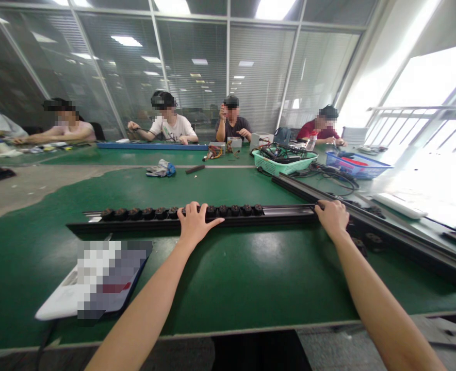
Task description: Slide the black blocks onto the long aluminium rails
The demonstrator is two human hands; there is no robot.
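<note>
The left hand (pixel 197 222) lies spread, fingers fanned on the long black rail (pixel 282 218), beside the row of black round pieces (pixel 143 212) in its groove. The right hand (pixel 331 216) curls closed over the rail's right end. The rail lies across the green desk (pixel 251 278), near the person. Pressing evenly with both hands should keep it from twisting. The right fingertips are hidden behind the rail; what the round pieces are, I cannot tell.
</note>
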